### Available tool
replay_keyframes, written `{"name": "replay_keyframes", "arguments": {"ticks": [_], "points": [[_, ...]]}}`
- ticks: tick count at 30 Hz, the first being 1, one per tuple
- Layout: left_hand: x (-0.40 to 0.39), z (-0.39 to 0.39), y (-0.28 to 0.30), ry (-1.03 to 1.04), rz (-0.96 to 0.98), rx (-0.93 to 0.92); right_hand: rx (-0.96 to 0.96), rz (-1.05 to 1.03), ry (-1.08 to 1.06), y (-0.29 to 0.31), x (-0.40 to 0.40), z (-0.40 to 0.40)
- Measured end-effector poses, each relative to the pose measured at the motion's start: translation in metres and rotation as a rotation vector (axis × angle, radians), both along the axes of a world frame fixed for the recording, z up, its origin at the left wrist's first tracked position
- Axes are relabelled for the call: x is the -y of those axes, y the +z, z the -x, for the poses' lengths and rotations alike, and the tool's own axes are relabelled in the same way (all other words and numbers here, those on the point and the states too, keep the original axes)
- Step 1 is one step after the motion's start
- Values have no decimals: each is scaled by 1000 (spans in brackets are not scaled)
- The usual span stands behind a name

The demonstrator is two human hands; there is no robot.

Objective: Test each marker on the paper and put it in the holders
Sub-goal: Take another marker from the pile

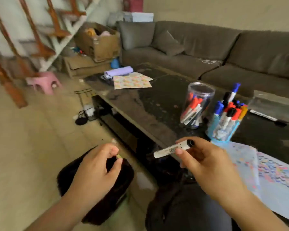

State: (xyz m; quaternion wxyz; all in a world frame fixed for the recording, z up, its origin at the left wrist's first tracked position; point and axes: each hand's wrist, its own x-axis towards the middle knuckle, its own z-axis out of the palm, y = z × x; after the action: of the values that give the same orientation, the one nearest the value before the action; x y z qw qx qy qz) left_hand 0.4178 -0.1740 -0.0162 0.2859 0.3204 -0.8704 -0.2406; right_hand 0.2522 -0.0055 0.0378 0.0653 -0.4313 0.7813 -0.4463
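While the right hand (205,162) pinches a white marker (173,149) between thumb and fingers, black cap end toward the table, the barrel sits roughly level in the air just off the near edge of the dark table (157,104). Cap looks on, not certain. Left hand (97,169) hovers low over a dark bag (107,197), fingers curled in; something small and pale sits at the fingertips, too blurred to say whether it is gripped.

Paper (274,184) lies on the table to the right, covered in small colored scribbles. Blue holder (223,130) stands just beside its far corner, packed with markers. Clear jar (197,105) sits beside that, also holding markers. One loose marker (267,116) lies further back near a clear bag (274,104).

Handling, as a guess: marker is light, rigid plastic, smooth barrel, mildly slippery but not fragile. Best grip is mid-barrel, as now, for carrying; for uncapping, the free hand should take the black cap and pull straight. For writing, shift the pinch nearer the tip end. The blue holder is crowded, so insertion there may need angling; the jar has more room.
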Motion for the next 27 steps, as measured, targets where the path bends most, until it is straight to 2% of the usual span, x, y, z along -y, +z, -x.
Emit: {"name": "replay_keyframes", "arguments": {"ticks": [3, 7, 12, 14, 17, 20, 27], "points": [[22, -50, -25, 113, 57, 95, -82, -119, 159, -27, 51, -26], [38, -82, -45, 160, 10, 151, 21, -258, 274, -58, 109, -44], [50, -80, -51, 143, 20, 149, 144, -623, 365, -87, 148, -49], [50, -69, -47, 125, 14, 137, 125, -576, 357, -86, 145, -45], [47, -42, -38, 78, -8, 103, 72, -396, 293, -72, 121, -27], [36, -1, -19, -53, 0, 98, -5, -227, 194, -50, 82, 4], [-26, 131, 26, -473, 132, -23, 48, -94, -287, -28, -46, 89]]}}
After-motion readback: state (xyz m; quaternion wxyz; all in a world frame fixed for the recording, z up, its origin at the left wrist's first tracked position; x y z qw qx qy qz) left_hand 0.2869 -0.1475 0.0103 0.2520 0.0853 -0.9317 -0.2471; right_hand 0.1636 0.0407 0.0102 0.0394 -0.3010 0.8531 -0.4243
